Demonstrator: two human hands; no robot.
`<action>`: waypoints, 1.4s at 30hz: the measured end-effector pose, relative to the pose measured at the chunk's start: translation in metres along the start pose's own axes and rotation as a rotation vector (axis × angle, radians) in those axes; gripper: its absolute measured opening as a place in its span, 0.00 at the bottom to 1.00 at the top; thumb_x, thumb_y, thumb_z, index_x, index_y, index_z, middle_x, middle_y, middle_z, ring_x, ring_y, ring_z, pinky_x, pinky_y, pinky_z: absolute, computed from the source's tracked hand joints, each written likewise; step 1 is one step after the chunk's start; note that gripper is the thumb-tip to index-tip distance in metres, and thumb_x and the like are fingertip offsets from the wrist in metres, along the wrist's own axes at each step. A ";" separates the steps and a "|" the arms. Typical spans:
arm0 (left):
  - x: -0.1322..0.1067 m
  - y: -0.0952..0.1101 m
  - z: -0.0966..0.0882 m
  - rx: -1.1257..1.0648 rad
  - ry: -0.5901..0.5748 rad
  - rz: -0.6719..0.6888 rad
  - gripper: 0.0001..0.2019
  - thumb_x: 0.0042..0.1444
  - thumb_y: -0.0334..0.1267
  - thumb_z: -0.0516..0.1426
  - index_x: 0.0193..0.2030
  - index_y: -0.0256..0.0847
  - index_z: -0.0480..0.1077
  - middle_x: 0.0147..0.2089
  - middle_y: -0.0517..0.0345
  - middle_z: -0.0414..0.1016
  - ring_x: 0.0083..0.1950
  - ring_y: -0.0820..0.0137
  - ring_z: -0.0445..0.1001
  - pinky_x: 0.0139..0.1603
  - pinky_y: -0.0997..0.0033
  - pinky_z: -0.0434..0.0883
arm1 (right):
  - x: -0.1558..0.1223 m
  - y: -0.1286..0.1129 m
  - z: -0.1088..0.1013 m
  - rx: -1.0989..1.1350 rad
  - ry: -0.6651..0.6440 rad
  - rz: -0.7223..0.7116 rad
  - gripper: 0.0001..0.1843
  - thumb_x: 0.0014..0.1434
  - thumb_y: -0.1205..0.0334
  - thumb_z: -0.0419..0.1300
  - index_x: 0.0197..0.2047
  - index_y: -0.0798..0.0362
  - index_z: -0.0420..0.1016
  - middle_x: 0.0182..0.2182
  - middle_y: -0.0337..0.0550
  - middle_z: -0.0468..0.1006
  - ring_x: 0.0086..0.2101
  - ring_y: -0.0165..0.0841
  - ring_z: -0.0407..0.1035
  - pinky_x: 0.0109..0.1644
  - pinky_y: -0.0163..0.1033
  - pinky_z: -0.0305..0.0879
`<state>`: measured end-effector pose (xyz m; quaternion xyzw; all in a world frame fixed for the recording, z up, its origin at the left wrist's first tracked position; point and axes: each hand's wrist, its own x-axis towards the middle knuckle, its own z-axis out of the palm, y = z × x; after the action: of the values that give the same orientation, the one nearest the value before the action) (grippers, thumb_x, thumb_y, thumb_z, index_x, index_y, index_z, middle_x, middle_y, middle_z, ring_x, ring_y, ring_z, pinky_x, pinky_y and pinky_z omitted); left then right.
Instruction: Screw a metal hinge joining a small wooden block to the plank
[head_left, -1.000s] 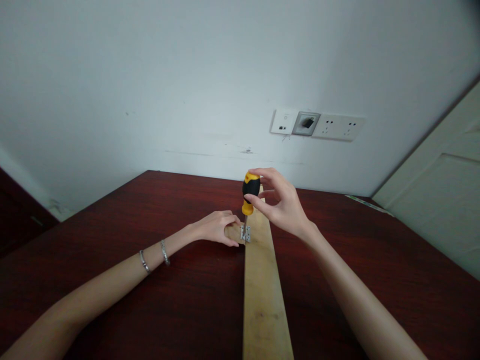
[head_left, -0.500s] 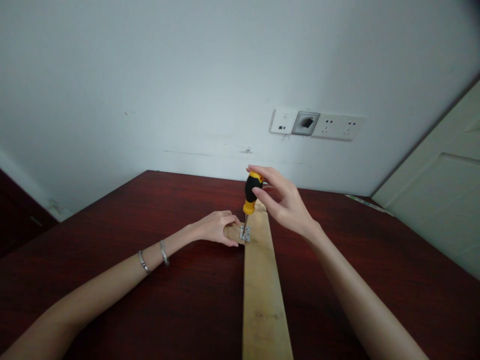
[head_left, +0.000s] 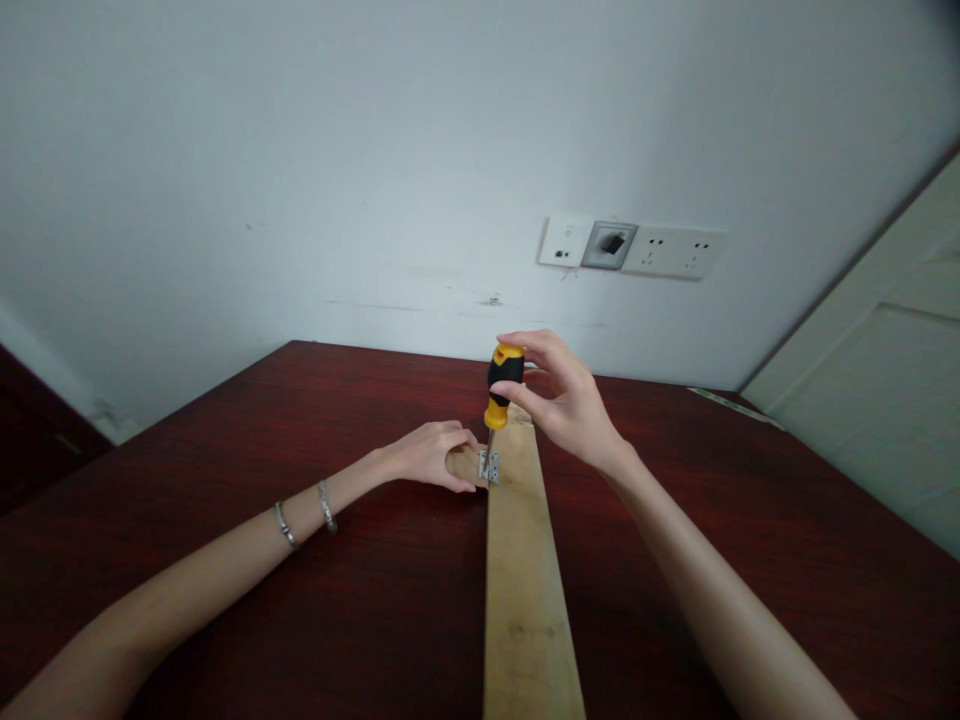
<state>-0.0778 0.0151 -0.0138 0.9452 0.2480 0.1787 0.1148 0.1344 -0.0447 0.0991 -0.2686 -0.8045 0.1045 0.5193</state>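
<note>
My right hand [head_left: 559, 400] grips the yellow and black handle of a screwdriver [head_left: 505, 375], thumb on the near side and fingers over the top. The shaft points down, its tip at a small silver hinge [head_left: 489, 467]. That hinge spans the joint between a long wooden board [head_left: 525, 600] and a short wooden piece [head_left: 463, 463]. Closed around the short piece from the left is my left hand [head_left: 431, 453], pressing it against the board's left edge. Any screw under the tip is too small to make out.
The dark red tabletop [head_left: 360, 600] ends at a pale wall [head_left: 300, 180] with sockets [head_left: 667, 250] and a black plug [head_left: 613, 244]. A light door [head_left: 885, 380] stands at the right. A thin patterned strip [head_left: 735, 407] lies near the table's back right edge.
The fingers and thumb of my right hand have shifted round the handle, and the screwdriver has turned slightly. My left hand keeps its hold on the short wooden piece.
</note>
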 end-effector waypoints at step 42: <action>0.000 0.003 -0.002 -0.008 0.014 -0.003 0.25 0.43 0.52 0.65 0.45 0.39 0.69 0.40 0.54 0.72 0.40 0.64 0.71 0.43 0.67 0.68 | 0.000 -0.005 -0.010 0.003 -0.105 0.064 0.24 0.56 0.59 0.61 0.56 0.44 0.66 0.53 0.47 0.65 0.49 0.38 0.65 0.39 0.40 0.77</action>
<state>-0.0771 0.0133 -0.0111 0.9431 0.2493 0.1860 0.1173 0.1414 -0.0495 0.1053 -0.2877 -0.8214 0.1363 0.4731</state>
